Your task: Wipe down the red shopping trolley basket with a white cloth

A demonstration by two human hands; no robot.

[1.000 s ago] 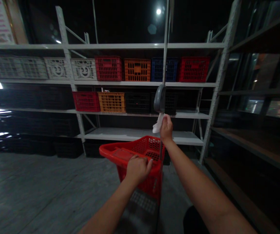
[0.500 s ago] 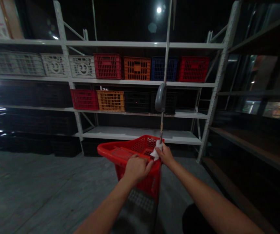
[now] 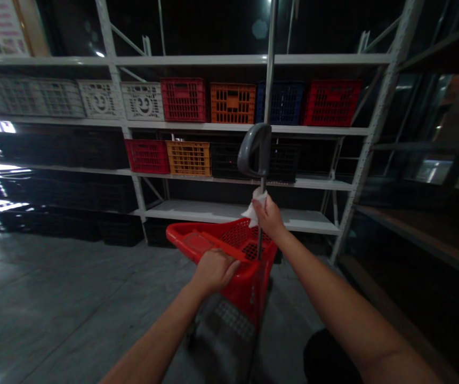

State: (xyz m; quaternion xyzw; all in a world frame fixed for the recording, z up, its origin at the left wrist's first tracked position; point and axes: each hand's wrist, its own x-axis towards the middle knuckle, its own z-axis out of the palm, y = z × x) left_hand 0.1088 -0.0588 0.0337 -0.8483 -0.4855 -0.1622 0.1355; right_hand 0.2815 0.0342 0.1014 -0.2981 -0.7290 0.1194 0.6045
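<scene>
A red plastic shopping basket [image 3: 233, 242] on wheels stands in front of me on the floor. My left hand [image 3: 214, 269] is closed over its near rim. From the basket a thin metal pull rod [image 3: 259, 234] rises to a grey loop handle [image 3: 255, 150]. My right hand [image 3: 268, 217] is wrapped round this rod just below the grey handle, pressing a white cloth [image 3: 254, 207] against it.
Behind the basket runs a white metal shelf rack [image 3: 229, 130] with red, orange, blue, white and black crates on its upper levels. Its lowest board [image 3: 213, 212] is bare. A darker wooden shelf unit [image 3: 421, 234] runs along the right. Grey floor stretches to the left.
My right hand with the cloth went down the rod to the basket rim, then slid back up to just under the grey handle. The left hand stayed on the rim.
</scene>
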